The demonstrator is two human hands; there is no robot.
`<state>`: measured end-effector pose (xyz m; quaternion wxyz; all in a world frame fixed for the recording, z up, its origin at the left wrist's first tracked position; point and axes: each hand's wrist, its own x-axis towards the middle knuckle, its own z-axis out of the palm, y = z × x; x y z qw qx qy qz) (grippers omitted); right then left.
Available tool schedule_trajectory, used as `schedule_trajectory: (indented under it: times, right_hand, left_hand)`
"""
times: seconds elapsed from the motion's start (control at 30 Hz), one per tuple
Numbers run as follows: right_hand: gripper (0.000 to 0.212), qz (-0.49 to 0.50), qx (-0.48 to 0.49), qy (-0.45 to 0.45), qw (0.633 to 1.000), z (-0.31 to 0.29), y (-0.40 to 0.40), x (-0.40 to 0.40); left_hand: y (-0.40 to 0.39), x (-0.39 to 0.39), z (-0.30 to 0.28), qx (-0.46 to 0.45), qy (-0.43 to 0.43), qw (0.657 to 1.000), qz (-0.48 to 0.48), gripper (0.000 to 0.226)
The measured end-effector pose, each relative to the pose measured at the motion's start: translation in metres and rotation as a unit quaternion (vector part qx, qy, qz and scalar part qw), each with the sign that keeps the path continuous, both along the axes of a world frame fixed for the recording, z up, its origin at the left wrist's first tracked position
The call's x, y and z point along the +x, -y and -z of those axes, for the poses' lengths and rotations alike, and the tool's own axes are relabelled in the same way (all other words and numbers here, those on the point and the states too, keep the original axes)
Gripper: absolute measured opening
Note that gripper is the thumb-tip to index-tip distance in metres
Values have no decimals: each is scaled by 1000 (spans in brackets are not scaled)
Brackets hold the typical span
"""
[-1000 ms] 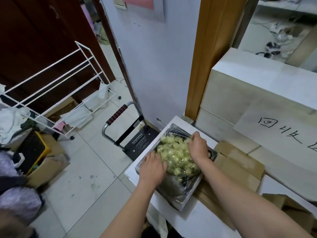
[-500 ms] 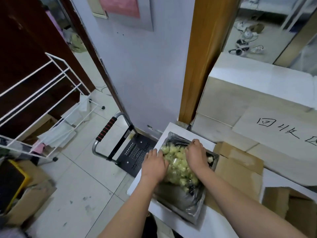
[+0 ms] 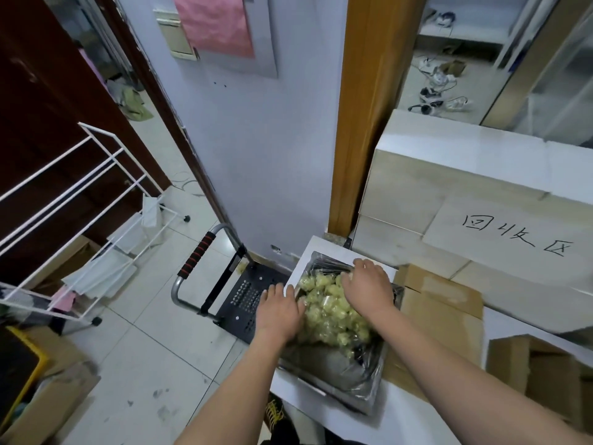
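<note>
While the left hand (image 3: 279,311) lies flat, fingers straight, against the 9 o'clock flank of the heap, the right hand (image 3: 369,289) arches over its 12 o'clock end with fingers curled down into the film. Between them sits the clear plastic bag of pale yellow-green lumps (image 3: 333,313). It is piled in the far half of a rectangular stainless steel tray (image 3: 324,385) lined with crinkled clear film. The tray rests on a white counter (image 3: 316,247), close to its 9 o'clock edge.

The bag looks soft and shapeless, so its load will likely slump and shift when lifted. The film seems slick and thin enough to tear under a fingertip pinch. Cupping it low on both flanks, palms under the bulk, should serve better than pulling from the top. Where its mouth lies cannot be seen. It is probably of moderate weight, needing both hands.

At 3 o'clock from the tray lies flattened brown cardboard (image 3: 439,309). At 9 o'clock, down on the tiled floor, stands a black folding hand trolley (image 3: 247,297). At 1 o'clock are stacked white boxes (image 3: 449,175).
</note>
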<state>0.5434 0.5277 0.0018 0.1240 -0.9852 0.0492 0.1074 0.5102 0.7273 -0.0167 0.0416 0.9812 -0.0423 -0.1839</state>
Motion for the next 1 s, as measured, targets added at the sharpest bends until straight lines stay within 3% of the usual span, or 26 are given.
schedule_trajectory:
  times: [0.2,0.53,0.77,1.0]
  right_hand:
    - [65,-77,-66,-38,994,-5,17,-46]
    - [54,-23,-38,-67,997,-17,61,-110]
    - [62,0,-48,-65,997,-42,85,-150]
    - [50,19,-86,-51,995,-63,101,-205]
  left_hand:
    - [26,-17,-7,16,11,1000,7,53]
    - [104,-67,-17,4,19,998,63,53]
    - [138,-92,-39,-26,35,991,124,52]
    - [164,-133,-51,-49,37,982,176,50]
